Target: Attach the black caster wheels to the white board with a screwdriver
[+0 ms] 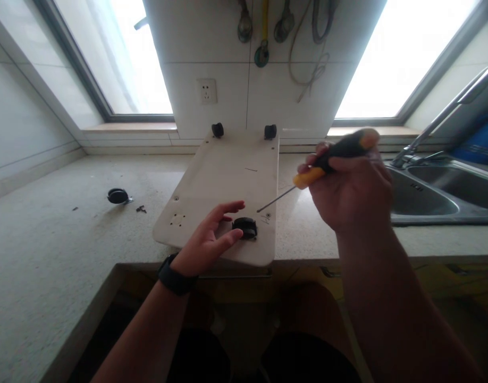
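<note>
A white board (pixel 244 170) lies on the counter with its wheels facing up. At its near right corner sits a black caster wheel (pixel 246 227). My left hand (pixel 214 231) is beside this wheel, fingers apart, with the thumb against or just over its near side. My right hand (pixel 350 186) is closed round the black and yellow handle of a screwdriver (pixel 310 177). The screwdriver's thin shaft slants down left, its tip close to the caster's far right side; contact I cannot tell. Small screw holes (pixel 178 219) mark the board's near left corner, where no wheel sits.
Two more casters, one far left (pixel 217 130) and one far right (pixel 270 132), stand on the board. A loose caster (pixel 117 196) and small screws (pixel 141 209) lie on the counter (pixel 88 255) at left. The steel sink (pixel 423 194) and tap (pixel 447 117) are at right.
</note>
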Demonstrator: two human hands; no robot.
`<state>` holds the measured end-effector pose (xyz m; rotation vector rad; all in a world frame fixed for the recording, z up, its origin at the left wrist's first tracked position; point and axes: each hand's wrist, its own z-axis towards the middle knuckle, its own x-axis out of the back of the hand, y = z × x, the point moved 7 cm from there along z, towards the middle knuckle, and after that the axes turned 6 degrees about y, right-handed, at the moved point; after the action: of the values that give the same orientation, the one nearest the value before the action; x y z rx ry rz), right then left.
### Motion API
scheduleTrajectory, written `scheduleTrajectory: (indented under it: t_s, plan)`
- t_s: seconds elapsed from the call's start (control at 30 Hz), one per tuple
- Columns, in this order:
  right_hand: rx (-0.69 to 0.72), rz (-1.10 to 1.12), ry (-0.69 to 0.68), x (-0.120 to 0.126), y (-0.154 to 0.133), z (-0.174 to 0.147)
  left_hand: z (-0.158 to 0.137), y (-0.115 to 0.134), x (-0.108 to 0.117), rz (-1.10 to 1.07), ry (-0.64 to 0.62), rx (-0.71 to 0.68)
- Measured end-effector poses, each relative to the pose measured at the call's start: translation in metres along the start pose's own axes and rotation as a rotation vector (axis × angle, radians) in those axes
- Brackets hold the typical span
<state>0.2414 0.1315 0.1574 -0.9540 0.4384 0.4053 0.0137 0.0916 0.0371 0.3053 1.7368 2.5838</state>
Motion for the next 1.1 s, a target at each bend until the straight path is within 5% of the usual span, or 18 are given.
scheduleTrajectory:
  t_s: [0.2, 0.37, 0.5, 0.67, 0.83, 0.97, 1.1]
  plan:
    - [0.173, -0.694, -0.862, -0.13, 0.033, -0.027, 0.003, -0.008, 0.014, -0.237, 0.228, -0.105]
    - [0.197, -0.995, -1.265, -0.174, 0.075, -0.066, 0.001, -0.025, 0.025, -0.525, 0.367, -0.093]
    - [0.167, -0.91, -1.186, -0.161, 0.079, -0.058, 0.001, -0.022, 0.031, -0.582, 0.505, -0.045]
    - [0.153, -0.829, -0.81, -0.086, 0.056, -0.035, 0.0, -0.009, 0.025, -0.661, 0.466, 0.018]
    - [0.135, -0.93, -1.065, -0.028, 0.06, -0.083, -0.003, -0.013, 0.032, -0.697, 0.589, 0.072]
    - [0.166, -1.044, -0.942, -0.003, 0.074, -0.103, -0.005, -0.016, 0.042, -0.76, 0.717, 0.031]
    - [0.287, -1.036, -0.75, -0.006, 0.079, -0.106, -0.008, -0.017, 0.049, -0.803, 0.781, -0.001]
